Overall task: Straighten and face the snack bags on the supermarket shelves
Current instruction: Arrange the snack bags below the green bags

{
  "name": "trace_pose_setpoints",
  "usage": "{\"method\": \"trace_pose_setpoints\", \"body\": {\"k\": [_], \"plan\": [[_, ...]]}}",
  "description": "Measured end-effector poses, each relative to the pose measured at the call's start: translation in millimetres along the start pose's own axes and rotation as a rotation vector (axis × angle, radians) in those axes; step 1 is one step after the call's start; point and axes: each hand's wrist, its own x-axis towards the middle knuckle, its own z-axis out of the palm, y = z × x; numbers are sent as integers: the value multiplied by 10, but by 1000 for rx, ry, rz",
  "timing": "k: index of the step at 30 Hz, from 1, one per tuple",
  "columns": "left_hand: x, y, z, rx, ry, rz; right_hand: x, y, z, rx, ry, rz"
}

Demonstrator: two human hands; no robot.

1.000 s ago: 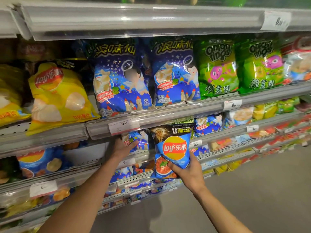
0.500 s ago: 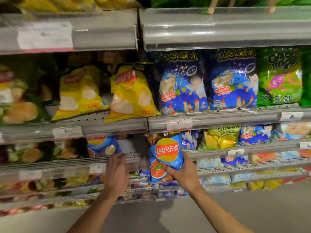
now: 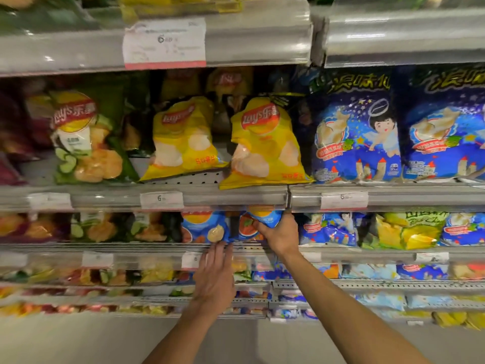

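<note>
My right hand (image 3: 279, 233) grips a small blue Lay's bag (image 3: 249, 225) by its lower right side and holds it inside the second shelf from below eye level, its top hidden behind the shelf rail above. Another blue Lay's bag (image 3: 203, 227) stands just left of it. My left hand (image 3: 215, 278) lies with straight fingers against the front rail of that shelf (image 3: 147, 249), its fingertips just under the two blue bags. On the shelf above, two yellow Lay's bags (image 3: 265, 145) lean forward and tilted.
Dark blue star-pattern bags (image 3: 357, 132) fill the upper shelf on the right. A green cucumber Lay's bag (image 3: 84, 137) stands at the left. Price tags (image 3: 161, 200) sit in the rails. Lower shelves hold several small bags. The grey floor (image 3: 236, 340) lies below.
The view has swung left and closer. My right hand has pushed the blue Lay's bag up and back into the shelf. My left hand has moved right along the rail toward it.
</note>
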Motion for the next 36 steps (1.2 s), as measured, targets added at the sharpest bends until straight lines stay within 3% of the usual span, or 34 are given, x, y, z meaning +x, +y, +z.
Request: {"method": "trace_pose_setpoints", "body": {"k": [15, 22, 28, 31, 36], "plan": [[-9, 10, 137, -58, -79, 2, -5, 241, 284, 13, -134, 10], [2, 92, 20, -67, -135, -24, -319, 182, -3, 18, -143, -78], [-69, 326, -51, -149, -29, -88, -679, 407, -530, 99, -118, -23], [-146, 594, -32, -285, -31, -141, -776, 615, -955, 171, -20, 40], [-232, 1296, 77, -751, -74, -274, -770, 1028, -1782, 202, 156, 167]]}}
